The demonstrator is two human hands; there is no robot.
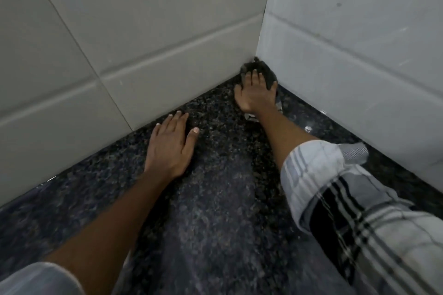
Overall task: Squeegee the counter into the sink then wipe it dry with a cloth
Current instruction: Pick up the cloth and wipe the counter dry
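A dark speckled granite counter runs into a corner between two tiled walls. My right hand presses a dark cloth flat into that corner, fingers spread over it; a paler edge of the cloth shows under my wrist. My left hand lies flat on the counter with its fingers apart, close to the left wall, holding nothing. No squeegee or sink is in view.
Grey tiled wall borders the counter on the left and a paler tiled wall on the right, meeting at the corner. A few bright wet glints show on the counter by the right wall.
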